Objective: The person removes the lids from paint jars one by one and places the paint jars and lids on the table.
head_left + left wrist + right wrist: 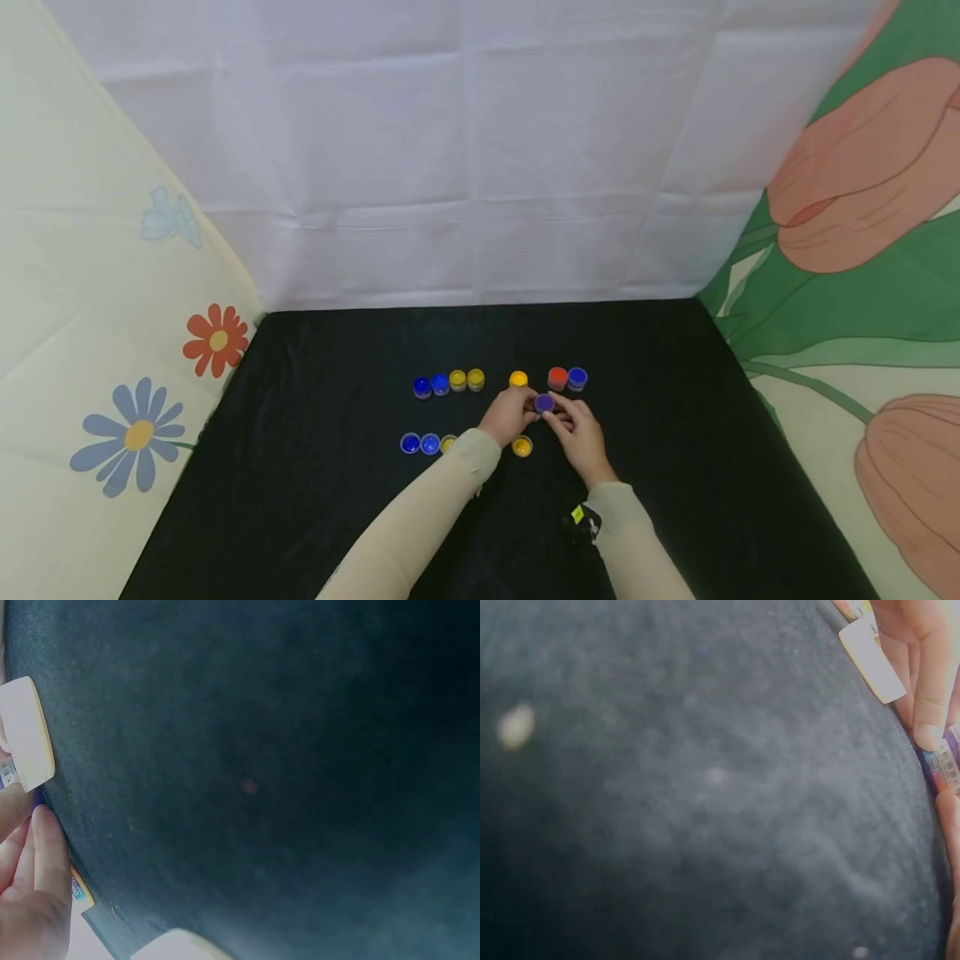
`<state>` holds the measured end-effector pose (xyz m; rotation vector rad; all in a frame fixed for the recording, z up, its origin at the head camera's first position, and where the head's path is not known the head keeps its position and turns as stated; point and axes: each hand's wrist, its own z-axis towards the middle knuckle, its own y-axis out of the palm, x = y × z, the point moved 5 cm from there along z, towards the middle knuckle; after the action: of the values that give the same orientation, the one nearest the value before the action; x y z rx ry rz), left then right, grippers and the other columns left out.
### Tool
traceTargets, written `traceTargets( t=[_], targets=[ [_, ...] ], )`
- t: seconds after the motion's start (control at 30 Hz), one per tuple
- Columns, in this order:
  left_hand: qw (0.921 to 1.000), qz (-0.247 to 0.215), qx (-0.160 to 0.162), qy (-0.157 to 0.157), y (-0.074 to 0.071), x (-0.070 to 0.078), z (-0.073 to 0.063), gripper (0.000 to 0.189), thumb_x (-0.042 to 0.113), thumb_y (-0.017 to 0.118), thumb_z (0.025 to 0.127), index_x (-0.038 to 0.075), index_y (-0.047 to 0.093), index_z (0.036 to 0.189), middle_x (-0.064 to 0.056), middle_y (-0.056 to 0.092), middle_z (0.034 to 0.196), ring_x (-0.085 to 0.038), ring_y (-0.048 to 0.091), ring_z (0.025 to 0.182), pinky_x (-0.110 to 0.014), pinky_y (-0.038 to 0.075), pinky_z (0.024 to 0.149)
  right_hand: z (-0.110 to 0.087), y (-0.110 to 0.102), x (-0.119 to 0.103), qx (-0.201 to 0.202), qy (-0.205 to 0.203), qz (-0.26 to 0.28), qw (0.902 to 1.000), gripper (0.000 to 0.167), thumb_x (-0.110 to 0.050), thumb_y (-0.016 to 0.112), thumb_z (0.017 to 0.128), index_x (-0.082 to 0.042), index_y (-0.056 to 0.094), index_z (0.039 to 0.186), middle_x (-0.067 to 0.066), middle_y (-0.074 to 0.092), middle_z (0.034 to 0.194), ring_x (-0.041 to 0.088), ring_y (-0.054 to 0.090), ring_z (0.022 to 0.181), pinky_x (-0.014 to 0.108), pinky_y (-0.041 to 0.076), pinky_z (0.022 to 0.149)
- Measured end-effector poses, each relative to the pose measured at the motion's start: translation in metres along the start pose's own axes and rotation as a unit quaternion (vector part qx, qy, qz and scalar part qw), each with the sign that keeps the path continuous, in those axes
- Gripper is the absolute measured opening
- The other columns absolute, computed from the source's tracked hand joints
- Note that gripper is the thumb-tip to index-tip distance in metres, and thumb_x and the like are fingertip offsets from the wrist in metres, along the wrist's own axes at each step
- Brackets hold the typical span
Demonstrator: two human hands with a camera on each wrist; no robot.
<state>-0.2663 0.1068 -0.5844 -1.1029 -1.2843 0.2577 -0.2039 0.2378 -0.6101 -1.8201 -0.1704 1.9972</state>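
Observation:
A small paint jar with a purple top [544, 403] is held between both hands above the black cloth. My left hand [508, 414] pinches it from the left, and my right hand [581, 433] pinches its right side. In the right wrist view the jar's label [945, 766] shows between fingers at the edge. Just behind the hands stands an orange-yellow jar [518, 379]. In front of them lies a flat round orange-yellow piece [522, 447] with a pale rim, like a lid. The left forearm partly covers a similar yellow piece [448, 443].
At the back left stand two blue jars [422, 387] and two yellow jars [467, 381]. A red jar [557, 378] and a blue-violet jar [577, 379] stand at the back right. Two blue lid-like pieces [410, 443] lie front left. Fabric walls border the black cloth [300, 483].

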Motion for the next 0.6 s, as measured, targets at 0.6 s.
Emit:
traceTargets(
  t=[0.6],
  targets=[
    [0.9999,0.013,0.006,0.005,0.0026,-0.0024,0.0014,0.017,0.012,0.073,0.095,0.009,0.072,0.112,0.001,0.071,0.101,-0.008,0.062,0.085,-0.026,0.054,0.082,-0.0024,-0.001,-0.0027,-0.001,-0.012,-0.006,0.9999,0.031,-0.012,0.068,0.099,-0.006,0.064,0.129,0.015,0.061,0.116,0.025,0.063,0.095,0.02,0.052,0.08]
  ],
)
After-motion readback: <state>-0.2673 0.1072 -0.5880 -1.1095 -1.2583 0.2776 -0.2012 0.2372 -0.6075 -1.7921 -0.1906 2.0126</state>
